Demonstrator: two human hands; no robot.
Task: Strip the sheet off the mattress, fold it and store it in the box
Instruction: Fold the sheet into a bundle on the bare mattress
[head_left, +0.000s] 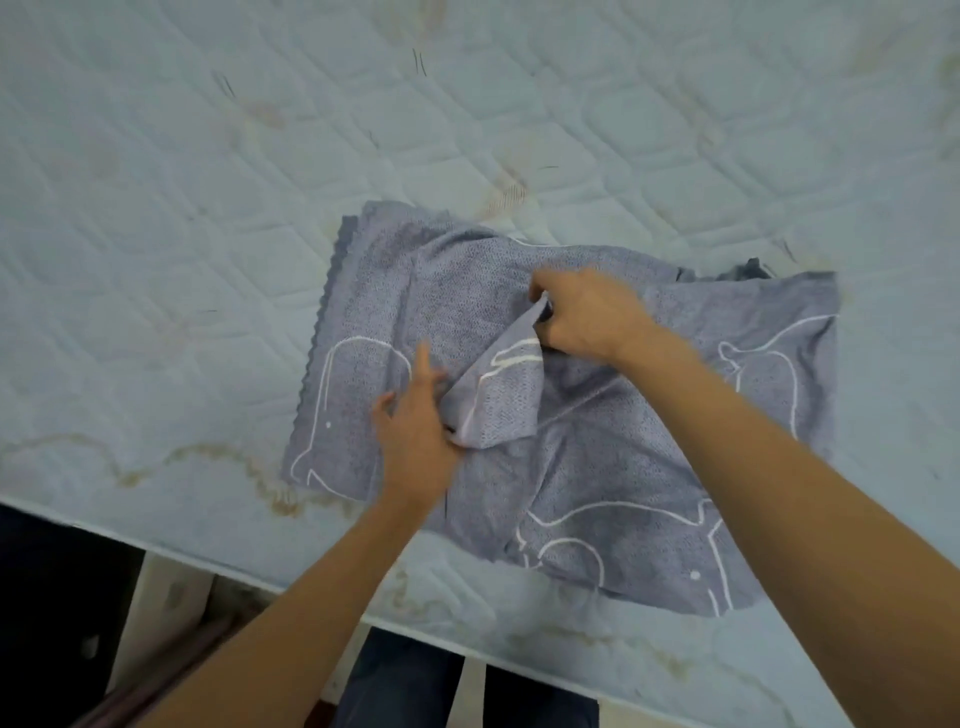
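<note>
A grey-blue sheet (597, 467) with white outline animal drawings lies partly folded on the pale quilted mattress (208, 208), near its front edge. My right hand (587, 317) pinches a raised flap of the sheet at the middle of the bundle. My left hand (415, 426) grips the lower end of that same lifted flap, its index finger pointing away over the cloth. The sheet's left part lies flat in layers with a zigzag edge. The right part is rumpled. No box is in view.
The mattress is stained with brown rings along its front edge (270, 499). Below the edge I see my legs in dark trousers (410, 686) and a pale floor with dark shapes at the lower left.
</note>
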